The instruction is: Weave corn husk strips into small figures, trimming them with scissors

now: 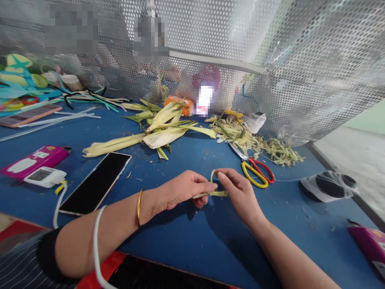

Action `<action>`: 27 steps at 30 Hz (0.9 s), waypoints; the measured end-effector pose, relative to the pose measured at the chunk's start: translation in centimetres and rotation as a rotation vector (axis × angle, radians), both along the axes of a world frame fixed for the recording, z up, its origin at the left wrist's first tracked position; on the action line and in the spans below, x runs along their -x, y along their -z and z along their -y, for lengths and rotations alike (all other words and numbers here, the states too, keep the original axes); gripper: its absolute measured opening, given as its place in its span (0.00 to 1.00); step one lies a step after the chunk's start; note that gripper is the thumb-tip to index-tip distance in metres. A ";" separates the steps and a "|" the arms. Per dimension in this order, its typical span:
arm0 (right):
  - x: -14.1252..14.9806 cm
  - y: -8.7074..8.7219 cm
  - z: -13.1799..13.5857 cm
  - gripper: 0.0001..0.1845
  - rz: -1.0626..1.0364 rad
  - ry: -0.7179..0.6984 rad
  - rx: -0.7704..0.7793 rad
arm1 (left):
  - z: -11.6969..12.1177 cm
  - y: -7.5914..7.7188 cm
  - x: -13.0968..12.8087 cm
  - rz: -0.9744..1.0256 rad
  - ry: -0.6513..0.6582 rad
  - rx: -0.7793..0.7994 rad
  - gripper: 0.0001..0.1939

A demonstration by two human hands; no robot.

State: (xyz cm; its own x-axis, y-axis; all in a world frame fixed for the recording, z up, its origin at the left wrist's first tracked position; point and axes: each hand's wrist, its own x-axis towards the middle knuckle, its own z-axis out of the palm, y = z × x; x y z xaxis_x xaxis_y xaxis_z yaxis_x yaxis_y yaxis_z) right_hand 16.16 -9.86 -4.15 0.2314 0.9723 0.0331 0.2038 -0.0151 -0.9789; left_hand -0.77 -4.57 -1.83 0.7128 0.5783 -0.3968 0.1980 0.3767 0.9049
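Husk strip (219, 193): narrow, pale green, bent into a small loop; held just above the desk (192, 249), toward the middle of its near edge.

Left hand (184, 188): thumb and fingers together, clamped on the strip; gold bangle (139, 208) at the wrist.

Right hand (237, 188): thumb and forefinger closed on the loop's other side.

Scissors (255, 170): red and yellow handles, lying beyond the right hand, blades toward the far edge.

Shredded husks (240, 134): heap along the far edge, toward the far right corner.

Corn husks (162, 128): loose pile, far half, centre.

Phone (98, 182): black screen, left of the left hand.

Wrapped spool (329, 186): dark, near the right edge, thread running toward the scissors.
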 end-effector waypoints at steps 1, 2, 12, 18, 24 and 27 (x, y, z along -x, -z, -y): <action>0.0 -0.1 0.0 0.18 0.008 -0.043 0.020 | 0.0 -0.1 0.0 -0.005 -0.003 0.011 0.22; 0.1 -0.2 0.1 0.17 -0.011 -0.085 0.046 | 0.1 -0.1 -0.1 -0.010 -0.005 0.023 0.22; 0.9 -0.5 0.6 0.13 -0.301 -0.085 0.103 | 0.3 0.1 -0.2 -0.047 0.078 0.043 0.13; 1.3 0.0 0.7 0.11 -0.263 0.026 0.036 | 0.1 -0.1 -0.1 -0.023 0.155 -0.024 0.13; 1.8 0.3 1.0 0.11 -0.239 0.087 0.031 | 0.3 -0.7 -0.1 -0.033 0.240 -0.090 0.16; 1.7 0.4 0.7 0.12 -0.212 0.069 0.041 | 0.6 -0.4 -0.3 -0.017 0.204 -0.045 0.15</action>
State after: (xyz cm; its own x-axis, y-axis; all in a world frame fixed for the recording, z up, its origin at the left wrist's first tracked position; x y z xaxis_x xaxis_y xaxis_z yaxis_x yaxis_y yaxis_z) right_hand 14.51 -10.54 -4.55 0.2951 0.9534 -0.0630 -0.0097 -0.0630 -0.9980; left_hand -0.49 -5.16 -1.45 0.8105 0.4399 -0.3869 0.2815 0.2868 0.9157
